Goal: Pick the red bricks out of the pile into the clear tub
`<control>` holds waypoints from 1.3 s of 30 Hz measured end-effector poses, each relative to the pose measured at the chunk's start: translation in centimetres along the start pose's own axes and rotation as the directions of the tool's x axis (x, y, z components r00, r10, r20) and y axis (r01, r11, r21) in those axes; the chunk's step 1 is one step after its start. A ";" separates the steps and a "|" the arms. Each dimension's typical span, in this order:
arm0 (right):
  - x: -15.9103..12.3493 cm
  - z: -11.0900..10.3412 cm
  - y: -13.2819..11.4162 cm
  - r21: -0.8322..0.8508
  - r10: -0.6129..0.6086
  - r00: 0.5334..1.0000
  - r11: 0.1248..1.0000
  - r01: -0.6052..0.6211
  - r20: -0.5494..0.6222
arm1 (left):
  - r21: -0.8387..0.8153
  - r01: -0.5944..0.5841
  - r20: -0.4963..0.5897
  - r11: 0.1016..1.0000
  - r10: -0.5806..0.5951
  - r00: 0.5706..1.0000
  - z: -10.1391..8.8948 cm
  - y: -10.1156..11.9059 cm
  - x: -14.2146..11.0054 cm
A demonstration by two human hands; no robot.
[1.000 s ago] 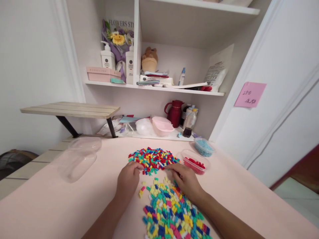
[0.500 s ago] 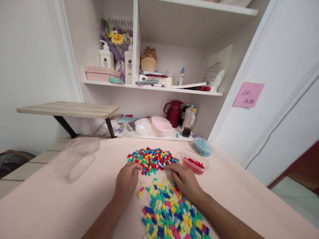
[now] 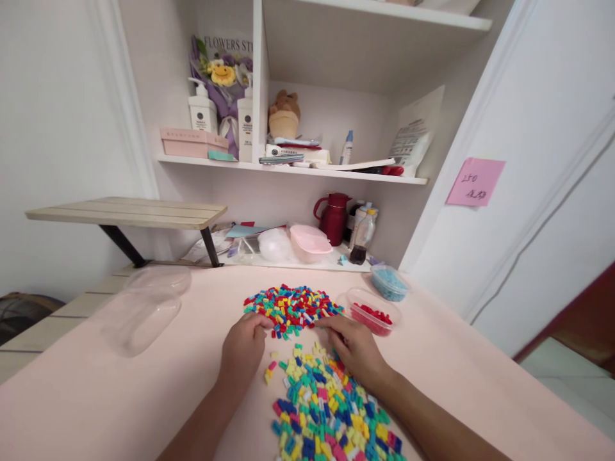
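Clear plastic containers (image 3: 154,322) lay at nine o'clock from the far heap of small multicoloured plastic bricks (image 3: 293,305). The curled left hand (image 3: 243,346) was at the heap's edge, at eight; a looser multicoloured brick spread (image 3: 329,406) lay at five. The right hand (image 3: 356,349), apart from the left, pointed in at four; whether either gripped bricks I could not tell. A clear plastic tub of red bricks (image 3: 377,328) stood at three.
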State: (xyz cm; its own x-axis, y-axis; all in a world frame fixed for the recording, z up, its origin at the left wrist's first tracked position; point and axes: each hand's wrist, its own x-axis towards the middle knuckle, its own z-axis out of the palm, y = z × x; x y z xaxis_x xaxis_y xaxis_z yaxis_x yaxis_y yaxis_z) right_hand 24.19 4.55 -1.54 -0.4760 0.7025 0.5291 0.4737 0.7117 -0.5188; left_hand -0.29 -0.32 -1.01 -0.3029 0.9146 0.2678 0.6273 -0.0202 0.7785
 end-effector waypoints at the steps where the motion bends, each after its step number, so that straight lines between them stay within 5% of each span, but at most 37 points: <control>1: 0.0 0.0 0.0 -0.001 0.000 1.000 1.000 0.000 0.000 | -0.002 -0.001 0.000 1.000 0.001 1.000 0.0 0.0 0.0; 39: 0.0 0.1 0.2 -0.028 -0.043 0.999 0.999 0.043 -0.007 | -0.021 -0.013 -0.021 1.000 0.013 1.000 0.1 0.1 0.0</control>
State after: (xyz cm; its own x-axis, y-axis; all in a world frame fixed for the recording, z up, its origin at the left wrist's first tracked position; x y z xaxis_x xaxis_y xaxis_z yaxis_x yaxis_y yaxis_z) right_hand 24.23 4.69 -1.77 -0.4913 0.6709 0.5555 0.4731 0.7410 -0.4765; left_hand -0.15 -0.30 -0.95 -0.3097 0.9057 0.2893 0.6162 -0.0406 0.7865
